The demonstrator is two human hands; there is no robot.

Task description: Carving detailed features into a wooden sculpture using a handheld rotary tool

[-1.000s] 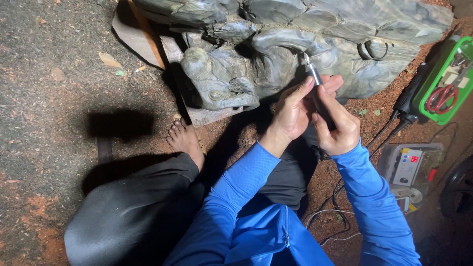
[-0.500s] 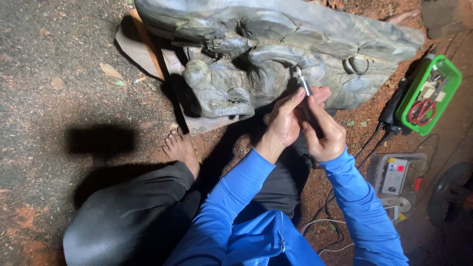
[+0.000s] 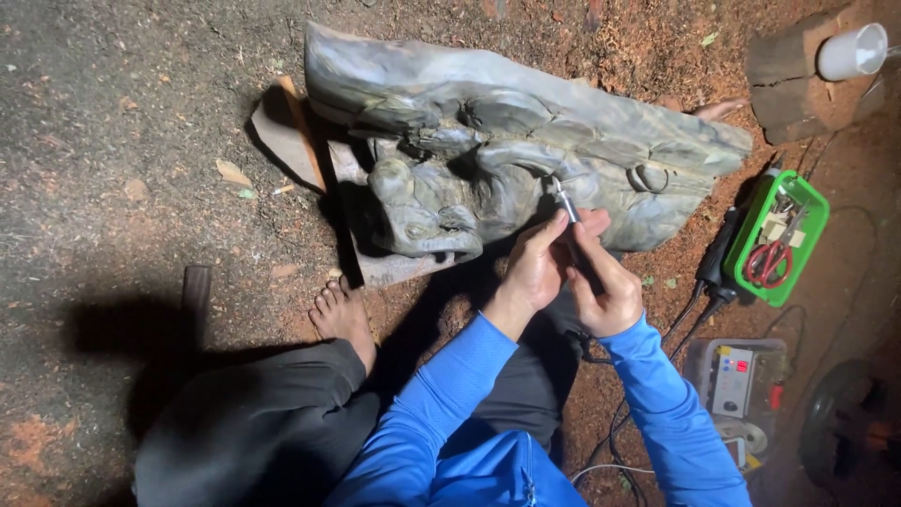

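Bare dirt ground [image 3: 113, 113] w/ reddish sawdust [image 3: 657, 47] — harsh light, dark shadows

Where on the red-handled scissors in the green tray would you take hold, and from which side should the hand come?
Grip the scissors by their red loop handles, coming down from above. They lie flat in the open-topped green tray, handles toward the person and uppermost among the clutter. The tray's walls block a sideways approach, and the blades point away under other small items.
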